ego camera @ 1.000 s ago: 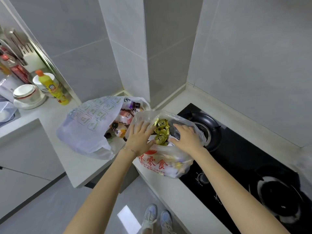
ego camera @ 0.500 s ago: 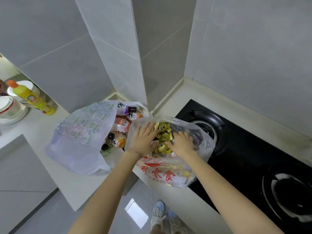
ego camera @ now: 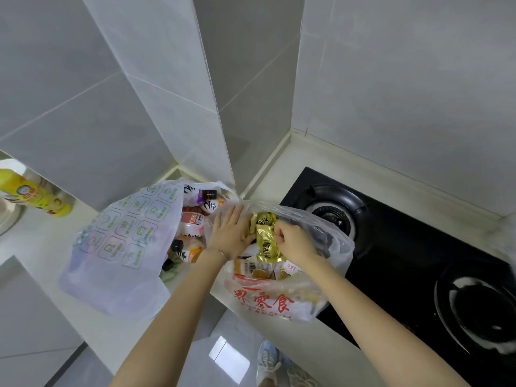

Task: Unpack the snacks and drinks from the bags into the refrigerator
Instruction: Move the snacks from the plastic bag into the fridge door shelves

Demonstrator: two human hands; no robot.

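Snacks point(ego camera: 258, 268) sit in the clear bag point(ego camera: 265, 301) with red lettering, on the counter point(ego camera: 42, 241) right at the edge of the hob point(ego camera: 405, 255). The drinks point(ego camera: 192, 219) fill the printed white bag point(ego camera: 120, 238) just beside it. No fridge in view anywhere.

Looks to me like step one: getting a first snack out. The right hand point(ego camera: 294, 243) has its fingers curled, pinching a gold packet point(ego camera: 267, 244) at the bag's mouth. The left hand point(ego camera: 231, 236) lies flat on the bag's rim, fingers straight and close together, seemingly keeping it open. Next move, I'd guess, is lifting that packet clear without dragging the flimsy plastic along.

Count: two bags, two gold packets showing, at least four drinks (more may be buried), one yellow bottle point(ego camera: 33, 196) off left, and two burners point(ego camera: 332, 216).
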